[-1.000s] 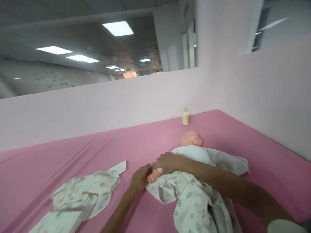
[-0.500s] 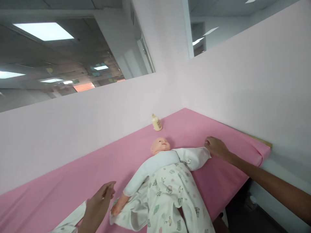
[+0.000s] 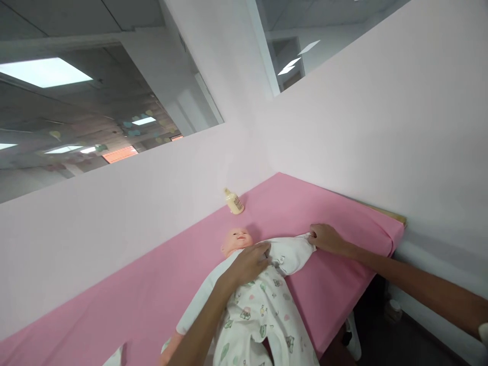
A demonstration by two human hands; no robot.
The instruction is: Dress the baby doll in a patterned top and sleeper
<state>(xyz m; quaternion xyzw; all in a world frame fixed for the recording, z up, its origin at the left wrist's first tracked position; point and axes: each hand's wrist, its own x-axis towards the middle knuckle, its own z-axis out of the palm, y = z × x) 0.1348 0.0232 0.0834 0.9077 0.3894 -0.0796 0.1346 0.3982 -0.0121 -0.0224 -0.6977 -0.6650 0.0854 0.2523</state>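
A baby doll (image 3: 238, 241) lies on its back on the pink-covered table (image 3: 152, 284), in a white top and printed trousers (image 3: 253, 315). The white sleeve (image 3: 292, 251) on its image-right arm stretches out to the side, and no doll hand shows at its end. My right hand (image 3: 326, 238) is closed on that sleeve's cuff. Across the doll's chest reaches my left hand (image 3: 249, 262), its fingers curled against the white cloth at the shoulder, seemingly pinching it. The doll's other arm is partly hidden behind my left forearm.
A small cream-coloured bottle (image 3: 234, 202) stands near the wall, beyond the doll's head. White walls (image 3: 343, 142) with windows border the table's back and right side. A bit of white cloth (image 3: 115, 356) lies at the lower left. The table's right edge drops to a dark floor.
My left hand has moved up and right, from beside the doll to its chest and shoulder. My right hand stays at the cuff. The whole view has shifted slightly.
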